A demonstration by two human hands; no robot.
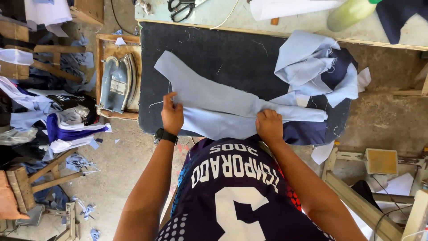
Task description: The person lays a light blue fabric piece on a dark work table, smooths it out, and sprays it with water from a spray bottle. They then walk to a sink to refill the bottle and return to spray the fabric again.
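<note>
1. Presently I see the left hand [172, 115] pressed flat on a long light-blue fabric piece [223, 100], fingers together and pointing away from the body, wrist bearing a black watch [165, 135].
2. I note the right hand [269, 125] curled, knuckles up, bearing down on the same fabric piece near its folded near edge; I cannot tell whether the fingertips pinch the cloth or only press it.
3. I find the fabric piece lying diagonally across a dark padded board [232, 58], one narrow end reaching toward the board's far-left corner, the other end running right toward a heap of cloth.
4. I record that the near edge of the fabric hangs at or just over the board's near edge, between the two hands.
5. I see the heap of light-blue and navy cloth [318, 71] crowding the board's right end and spilling past its right edge.
6. I observe open dark surface on the board's far middle, between the fabric piece and the far edge.
7. I note a grey iron [117, 84] resting on a wooden stand just beside the board's left edge, apart from the left hand.
8. I see black scissors [180, 9] on the pale table beyond the board's far edge.
9. I log scattered fabric scraps [58, 120] piled on the floor well left.
</note>
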